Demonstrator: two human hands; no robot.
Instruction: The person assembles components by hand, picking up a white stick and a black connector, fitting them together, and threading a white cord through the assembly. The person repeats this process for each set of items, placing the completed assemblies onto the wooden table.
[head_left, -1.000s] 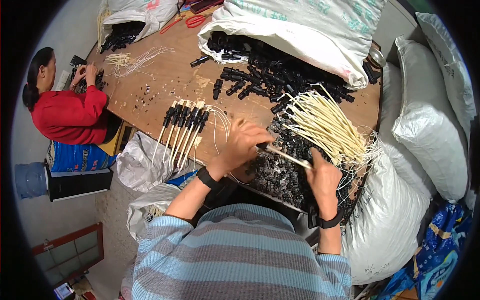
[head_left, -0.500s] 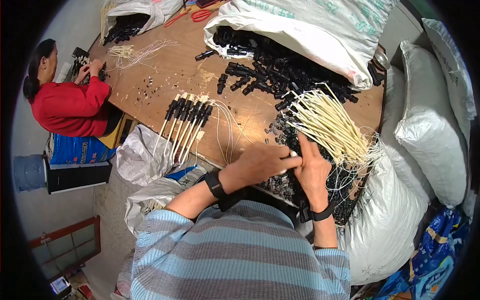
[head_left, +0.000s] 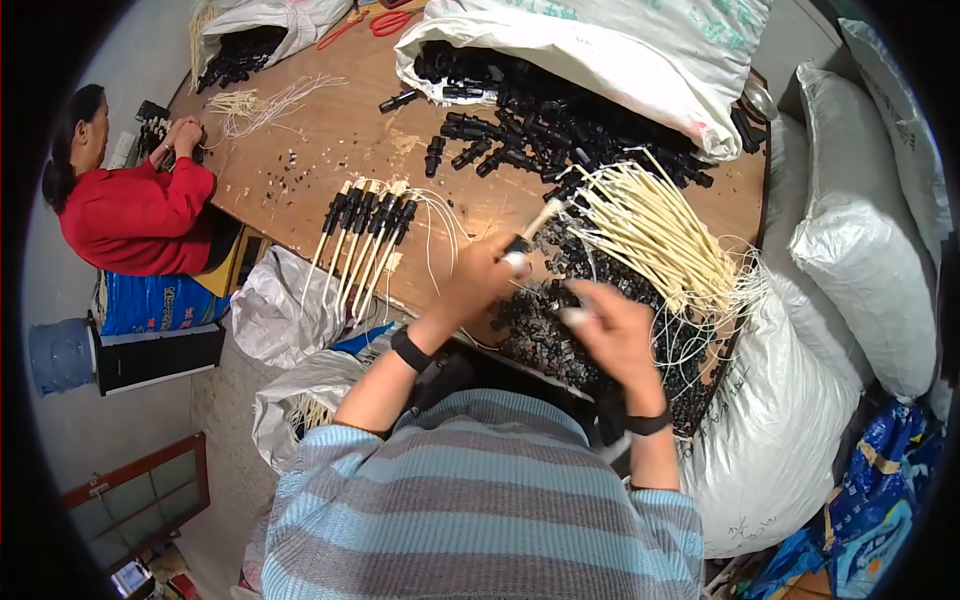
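Note:
My left hand is closed round a black plastic fitting, from which a short cream-coloured end points up and to the right. My right hand hovers over a heap of small black and grey parts, thumb and fingers pinched together. Blur hides what that pinch holds, if anything. Beyond the right hand lies a bundle of cream rods with thin white strings trailing at its right. To the left, several black fittings with cream rods rest in a row at the table edge.
A white woven sack spills black fittings onto the brown table. Full white sacks crowd the right side. A person in red works at the far left. Red-handled scissors lie at the back.
My hands have moved apart. The left has risen and tilted, showing the black fitting in it. The right has drawn lower, over the small parts. The whole view has shifted slightly.

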